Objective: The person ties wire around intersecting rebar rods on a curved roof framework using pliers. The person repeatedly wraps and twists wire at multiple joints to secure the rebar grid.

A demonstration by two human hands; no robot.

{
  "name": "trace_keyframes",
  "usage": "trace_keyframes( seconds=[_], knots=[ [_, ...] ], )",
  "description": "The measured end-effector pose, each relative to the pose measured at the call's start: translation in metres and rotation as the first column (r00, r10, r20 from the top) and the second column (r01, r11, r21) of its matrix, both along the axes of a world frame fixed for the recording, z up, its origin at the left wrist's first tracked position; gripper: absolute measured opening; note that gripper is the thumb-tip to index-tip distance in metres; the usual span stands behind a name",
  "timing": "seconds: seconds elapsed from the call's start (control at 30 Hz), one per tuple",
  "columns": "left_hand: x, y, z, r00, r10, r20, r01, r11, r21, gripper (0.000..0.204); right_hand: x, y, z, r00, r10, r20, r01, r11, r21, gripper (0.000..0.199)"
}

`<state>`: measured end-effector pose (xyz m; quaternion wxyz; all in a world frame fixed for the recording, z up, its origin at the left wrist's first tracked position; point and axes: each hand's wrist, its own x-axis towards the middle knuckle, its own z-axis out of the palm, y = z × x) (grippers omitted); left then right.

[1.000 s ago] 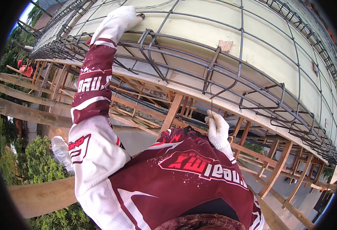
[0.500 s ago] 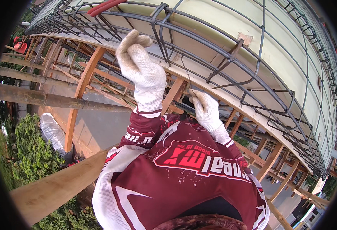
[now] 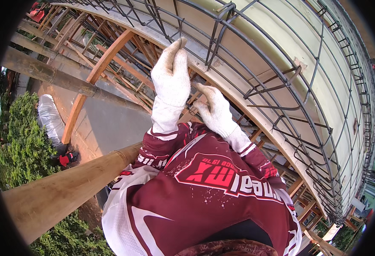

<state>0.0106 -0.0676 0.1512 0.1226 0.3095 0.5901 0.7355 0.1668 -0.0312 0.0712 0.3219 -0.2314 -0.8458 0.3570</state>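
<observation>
My left hand (image 3: 171, 79), in a white knitted glove with soiled fingertips, reaches up to the lower edge of a dark steel rebar cage (image 3: 255, 40). Its fingers are pressed together at the bottom of a thin steel bar or wire (image 3: 180, 29); what they pinch is mostly hidden. Lower and to the right, my right hand (image 3: 217, 112), gloved the same way, is bent with its fingers curled toward the left wrist. Thin dark lines show beside its thumb, but whether it holds a wire is unclear. Both hands are just outside the formwork edge (image 3: 238, 102).
Pale formwork panels (image 3: 277, 81) lie behind the curving cage. Bent bar ends (image 3: 273, 106) stick out toward me. A thick bamboo pole (image 3: 76, 187) crosses at lower left, another pole (image 3: 46, 72) above it. Timber props (image 3: 98, 72) stand below, with ground and shrubs (image 3: 29, 141) far down.
My left hand's curled fingers have straightened and come to the cage's lower edge. My right hand, which held a thin wire, has moved up and closer to the left. The view has shifted along the cage.
</observation>
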Motion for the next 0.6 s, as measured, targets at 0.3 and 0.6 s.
trace_keyframes(
  seconds=[0.3, 0.6],
  knots=[
    [-0.022, -0.016, -0.025, 0.903, -0.169, -0.394, -0.064, 0.855, -0.515, 0.033, 0.013, 0.002, -0.01, 0.998, 0.029, 0.054, -0.025, 0.996, -0.083, 0.026],
    [-0.031, -0.014, -0.066, 0.949, -0.31, -0.057, 0.243, 0.836, -0.492, 0.037, 0.017, 0.006, -0.009, 0.999, 0.022, 0.048, -0.018, 0.997, -0.077, 0.022]
  ],
)
